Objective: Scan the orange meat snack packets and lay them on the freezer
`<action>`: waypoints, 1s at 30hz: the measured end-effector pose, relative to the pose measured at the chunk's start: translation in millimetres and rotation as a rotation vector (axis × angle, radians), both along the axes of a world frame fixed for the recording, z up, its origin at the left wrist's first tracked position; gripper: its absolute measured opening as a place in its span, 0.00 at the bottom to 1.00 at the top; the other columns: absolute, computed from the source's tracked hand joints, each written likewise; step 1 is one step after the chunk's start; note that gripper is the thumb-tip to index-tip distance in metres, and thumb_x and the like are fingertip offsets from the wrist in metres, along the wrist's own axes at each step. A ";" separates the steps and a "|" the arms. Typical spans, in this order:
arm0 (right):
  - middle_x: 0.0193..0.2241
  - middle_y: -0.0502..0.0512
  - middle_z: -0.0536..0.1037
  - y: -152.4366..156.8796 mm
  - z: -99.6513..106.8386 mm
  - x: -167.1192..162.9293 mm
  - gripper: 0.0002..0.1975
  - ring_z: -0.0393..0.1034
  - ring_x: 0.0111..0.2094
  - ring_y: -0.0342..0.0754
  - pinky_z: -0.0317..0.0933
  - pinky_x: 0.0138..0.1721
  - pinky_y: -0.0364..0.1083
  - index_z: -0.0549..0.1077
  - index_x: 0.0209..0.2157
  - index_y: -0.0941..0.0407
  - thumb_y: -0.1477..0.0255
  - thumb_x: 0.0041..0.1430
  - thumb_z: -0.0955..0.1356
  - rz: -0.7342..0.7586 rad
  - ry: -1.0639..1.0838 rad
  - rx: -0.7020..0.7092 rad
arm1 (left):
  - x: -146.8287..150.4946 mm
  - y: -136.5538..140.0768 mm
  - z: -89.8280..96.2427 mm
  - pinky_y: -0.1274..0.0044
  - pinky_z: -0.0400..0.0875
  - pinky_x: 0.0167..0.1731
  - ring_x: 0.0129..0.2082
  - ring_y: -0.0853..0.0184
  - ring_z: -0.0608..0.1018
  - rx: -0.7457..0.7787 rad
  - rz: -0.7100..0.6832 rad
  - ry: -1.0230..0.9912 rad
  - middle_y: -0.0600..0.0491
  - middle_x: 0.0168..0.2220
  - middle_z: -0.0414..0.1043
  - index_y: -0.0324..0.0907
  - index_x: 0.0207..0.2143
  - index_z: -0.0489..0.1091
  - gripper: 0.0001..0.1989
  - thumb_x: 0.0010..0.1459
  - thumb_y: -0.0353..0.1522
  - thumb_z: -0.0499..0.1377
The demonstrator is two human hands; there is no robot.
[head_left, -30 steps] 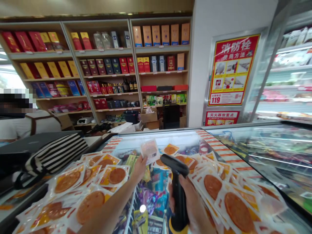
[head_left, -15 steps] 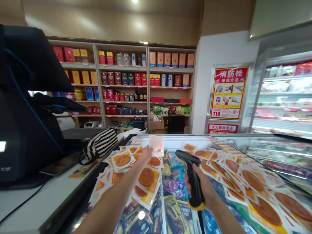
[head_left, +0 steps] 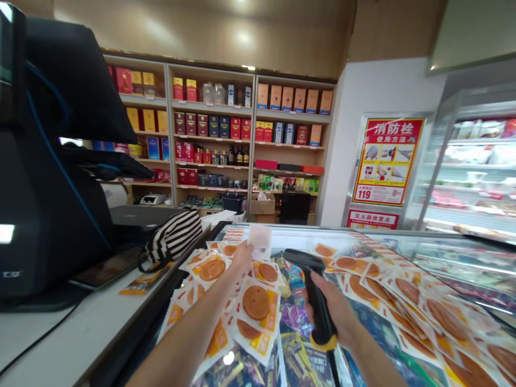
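My left hand [head_left: 242,257] holds up a small pale, flat packet [head_left: 259,237] above the glass lid of a chest freezer [head_left: 298,236]. My right hand [head_left: 332,312] grips a black barcode scanner [head_left: 314,293] with a yellow base, its head turned toward the packet from the right. Several flat packets with round orange discs [head_left: 256,303] lie spread over the freezer lid around both hands.
A black checkout terminal [head_left: 44,161] stands on the white counter [head_left: 68,344] at left, with a phone [head_left: 105,267] and a striped bag [head_left: 173,236] beside it. Shelves of boxed goods [head_left: 213,126] line the back wall. A red poster [head_left: 385,161] and a glass cooler [head_left: 471,172] are at right.
The view has swung up and to the left, bringing the checkout terminal into sight. Both hands keep the packet and scanner raised in nearly the same pose.
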State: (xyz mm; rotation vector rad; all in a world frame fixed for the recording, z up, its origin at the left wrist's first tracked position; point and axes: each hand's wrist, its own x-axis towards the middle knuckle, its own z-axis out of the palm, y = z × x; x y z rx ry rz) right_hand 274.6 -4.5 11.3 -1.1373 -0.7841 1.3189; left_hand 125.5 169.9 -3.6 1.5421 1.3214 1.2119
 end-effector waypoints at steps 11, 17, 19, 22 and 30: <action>0.11 0.44 0.66 2.8 -19.6 85.5 0.15 0.60 0.11 0.39 0.55 0.10 0.38 0.62 0.22 0.57 0.60 0.40 0.67 -0.418 -0.092 0.125 | -29.5 13.9 22.5 0.75 0.56 0.46 0.45 0.64 0.67 0.307 0.140 0.510 0.46 0.44 0.67 0.37 0.43 0.64 0.19 0.49 0.23 0.44; 0.12 0.45 0.66 -7.4 -26.0 110.4 0.16 0.61 0.11 0.40 0.55 0.10 0.39 0.62 0.21 0.58 0.58 0.40 0.66 -0.514 -0.128 0.086 | -36.9 0.9 12.9 0.66 0.54 0.46 0.44 0.62 0.68 0.360 0.170 1.080 0.46 0.41 0.69 0.40 0.39 0.67 0.19 0.50 0.24 0.41; 0.12 0.45 0.66 -10.0 -26.4 115.0 0.16 0.61 0.12 0.41 0.55 0.10 0.39 0.62 0.22 0.58 0.58 0.41 0.66 -0.524 -0.132 0.097 | -33.5 -1.9 11.7 0.59 0.51 0.45 0.42 0.58 0.70 0.308 0.165 1.111 0.43 0.37 0.71 0.38 0.35 0.68 0.17 0.48 0.24 0.43; 0.13 0.45 0.67 -13.6 -26.1 120.7 0.16 0.61 0.12 0.40 0.55 0.11 0.39 0.63 0.23 0.57 0.59 0.41 0.66 -0.524 -0.123 0.100 | -8.6 -5.3 13.4 0.56 0.50 0.44 0.43 0.55 0.68 0.275 0.114 1.104 0.41 0.39 0.69 0.36 0.37 0.66 0.16 0.45 0.26 0.46; 0.12 0.44 0.66 -19.8 -22.5 123.8 0.14 0.61 0.12 0.40 0.54 0.10 0.39 0.62 0.25 0.56 0.60 0.44 0.65 -0.504 -0.085 0.119 | 140.9 -14.5 -12.0 0.73 0.60 0.43 0.45 0.62 0.66 0.404 -0.316 1.020 0.47 0.46 0.64 0.42 0.46 0.59 0.22 0.46 0.35 0.51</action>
